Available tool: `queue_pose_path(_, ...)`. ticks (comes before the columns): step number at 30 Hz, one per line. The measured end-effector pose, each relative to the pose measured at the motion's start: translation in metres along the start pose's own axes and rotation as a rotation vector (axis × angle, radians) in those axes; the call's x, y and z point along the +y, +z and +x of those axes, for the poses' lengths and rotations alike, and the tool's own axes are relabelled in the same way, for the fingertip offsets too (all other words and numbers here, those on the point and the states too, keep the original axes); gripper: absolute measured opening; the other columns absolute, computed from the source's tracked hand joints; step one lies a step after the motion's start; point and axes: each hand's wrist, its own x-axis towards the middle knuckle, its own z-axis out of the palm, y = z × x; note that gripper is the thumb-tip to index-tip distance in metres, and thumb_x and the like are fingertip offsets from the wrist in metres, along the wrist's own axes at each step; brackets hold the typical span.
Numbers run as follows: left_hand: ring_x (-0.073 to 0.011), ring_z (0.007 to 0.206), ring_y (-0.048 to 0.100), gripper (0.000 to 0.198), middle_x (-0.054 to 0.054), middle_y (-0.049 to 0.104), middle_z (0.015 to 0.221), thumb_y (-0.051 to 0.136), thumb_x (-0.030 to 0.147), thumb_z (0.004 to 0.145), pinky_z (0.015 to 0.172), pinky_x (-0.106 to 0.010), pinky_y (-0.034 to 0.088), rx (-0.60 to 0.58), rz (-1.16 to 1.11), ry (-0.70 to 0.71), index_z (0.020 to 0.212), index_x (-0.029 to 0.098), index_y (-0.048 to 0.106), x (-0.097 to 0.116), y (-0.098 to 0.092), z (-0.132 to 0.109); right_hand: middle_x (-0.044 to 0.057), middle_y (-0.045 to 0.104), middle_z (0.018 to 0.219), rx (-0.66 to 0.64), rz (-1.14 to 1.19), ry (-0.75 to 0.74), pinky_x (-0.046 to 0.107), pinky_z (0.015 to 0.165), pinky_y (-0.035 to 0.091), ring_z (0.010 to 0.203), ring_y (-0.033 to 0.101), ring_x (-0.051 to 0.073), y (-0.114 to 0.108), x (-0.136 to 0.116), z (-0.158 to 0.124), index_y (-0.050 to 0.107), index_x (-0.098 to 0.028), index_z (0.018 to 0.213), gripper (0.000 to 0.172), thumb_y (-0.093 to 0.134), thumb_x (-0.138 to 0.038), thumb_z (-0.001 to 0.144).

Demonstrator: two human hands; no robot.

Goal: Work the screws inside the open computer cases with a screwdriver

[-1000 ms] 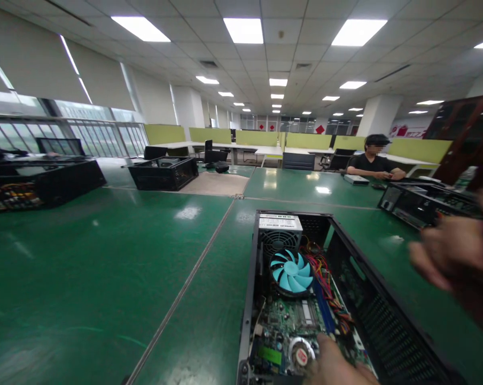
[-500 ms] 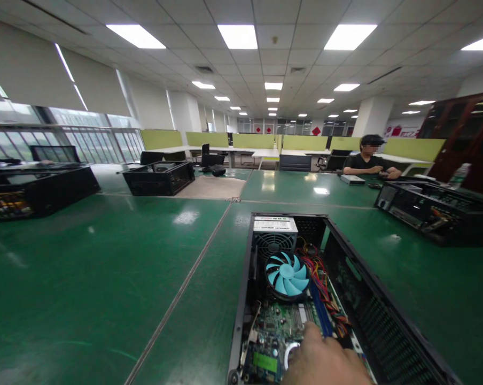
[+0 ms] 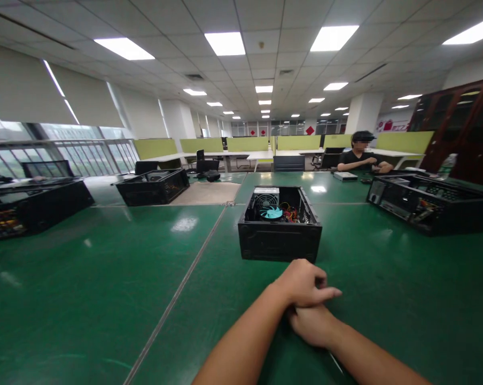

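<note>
An open black computer case [image 3: 279, 240] sits on the green table [image 3: 105, 289], showing a blue cooler fan [image 3: 271, 213] and coloured wires. My hands are joined on the table just in front of the case, not touching it. My left hand [image 3: 303, 283] lies on top, its fingers curled and one finger stretched to the right. My right hand [image 3: 316, 325] lies beneath it with its fingers hidden. I see nothing held in either hand.
Other open black cases stand at the right [image 3: 426, 206], the far left [image 3: 29, 206] and the back left [image 3: 153, 187]. A seated person [image 3: 359, 155] works at the far end. Green desk dividers [image 3: 245, 144] and a dark cabinet [image 3: 461, 128] line the back.
My left hand has come out of the case. The case now stands farther from me, and both hands have come together on the table in front of it.
</note>
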Motion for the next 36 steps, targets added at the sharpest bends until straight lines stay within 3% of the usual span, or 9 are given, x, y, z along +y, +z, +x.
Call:
queue_pose_path(4, -0.0135, 0.059, 0.056, 0.042, 0.002, 0.056, 0.062, 0.048, 0.044, 0.099, 0.057, -0.026, 0.044, 0.137, -0.116, -0.238, 0.073, 0.013, 0.06, -0.056, 0.025, -0.005, 0.015, 0.054, 0.138, 0.009, -0.084, 0.012, 0.039, 0.112, 0.031, 0.13, 0.044, 0.029, -0.003, -0.005, 0.002, 0.053, -0.012, 0.136, 0.055, 0.056, -0.017, 0.081)
queue_pose_path(7, -0.0141, 0.065, 0.06, 0.039, 0.001, 0.059, 0.07, 0.049, 0.045, 0.099, 0.065, -0.03, 0.051, 0.118, -0.167, -0.314, 0.079, 0.013, 0.06, -0.073, 0.025, -0.008, 0.016, 0.051, 0.14, 0.009, -0.168, 0.044, 0.045, 0.109, 0.033, 0.128, 0.044, 0.032, -0.01, -0.013, -0.002, 0.054, -0.015, 0.136, 0.055, 0.054, -0.02, 0.08)
queue_pose_path(12, -0.0155, 0.069, 0.063, 0.037, 0.001, 0.062, 0.074, 0.054, 0.045, 0.097, 0.068, -0.032, 0.054, -0.024, -0.148, -0.347, 0.084, 0.012, 0.064, -0.073, 0.029, -0.009, 0.023, 0.056, 0.131, -0.01, -0.313, 0.167, 0.056, 0.098, 0.037, 0.123, 0.047, 0.038, -0.02, -0.027, -0.009, 0.06, -0.012, 0.126, 0.042, 0.052, -0.021, 0.085)
queue_pose_path(22, -0.0148, 0.069, 0.062, 0.033, 0.0, 0.063, 0.075, 0.058, 0.043, 0.095, 0.068, -0.032, 0.054, -0.075, 0.062, -0.337, 0.083, 0.013, 0.064, -0.061, 0.03, -0.009, 0.02, 0.068, 0.108, -0.126, -0.36, 0.186, 0.044, 0.078, 0.051, 0.094, 0.067, 0.032, -0.021, -0.029, -0.01, 0.063, -0.009, 0.12, 0.035, 0.042, -0.013, 0.092)
queue_pose_path(25, -0.017, 0.076, 0.063, 0.025, -0.001, 0.066, 0.08, 0.064, 0.041, 0.09, 0.075, -0.035, 0.053, 0.05, 0.163, -0.302, 0.088, 0.016, 0.066, -0.045, 0.016, -0.006, 0.02, 0.069, 0.105, -0.144, -0.362, 0.168, 0.043, 0.077, 0.051, 0.092, 0.068, 0.032, -0.023, -0.028, -0.01, 0.063, -0.008, 0.12, 0.037, 0.04, -0.012, 0.092)
queue_pose_path(27, -0.0202, 0.095, 0.063, 0.018, -0.005, 0.068, 0.096, 0.062, 0.034, 0.089, 0.09, -0.037, 0.049, 0.203, 0.255, -0.282, 0.098, 0.019, 0.067, -0.033, -0.002, -0.004, 0.022, 0.069, 0.107, -0.154, -0.362, 0.152, 0.044, 0.076, 0.052, 0.092, 0.069, 0.033, -0.024, -0.027, -0.01, 0.057, -0.006, 0.13, 0.043, 0.04, -0.012, 0.091)
queue_pose_path(31, -0.0252, 0.137, 0.036, 0.047, -0.01, 0.048, 0.143, 0.056, 0.028, 0.09, 0.118, -0.044, 0.02, 0.49, 0.446, -0.327, 0.136, 0.02, 0.048, -0.023, -0.044, -0.006, 0.026, 0.066, 0.115, -0.168, -0.34, 0.117, 0.046, 0.076, 0.053, 0.095, 0.069, 0.035, -0.027, -0.025, -0.009, 0.043, -0.001, 0.143, 0.055, 0.038, -0.01, 0.089)
queue_pose_path(33, -0.029, 0.14, 0.031, 0.063, -0.012, 0.044, 0.147, 0.064, 0.029, 0.083, 0.12, -0.051, 0.008, 0.51, 0.529, -0.35, 0.141, 0.018, 0.041, -0.027, -0.059, -0.01, 0.025, 0.067, 0.114, -0.177, -0.311, 0.101, 0.046, 0.076, 0.053, 0.094, 0.069, 0.036, -0.031, -0.024, -0.01, 0.046, -0.002, 0.141, 0.053, 0.039, -0.011, 0.089)
queue_pose_path(36, -0.0313, 0.133, 0.04, 0.063, -0.013, 0.054, 0.136, 0.071, 0.029, 0.077, 0.12, -0.053, 0.01, 0.442, 0.621, -0.365, 0.134, 0.016, 0.05, -0.035, -0.073, -0.012, 0.021, 0.071, 0.104, -0.187, -0.248, 0.073, 0.045, 0.073, 0.053, 0.09, 0.07, 0.035, -0.044, -0.024, -0.012, 0.057, -0.008, 0.129, 0.042, 0.045, -0.018, 0.089)
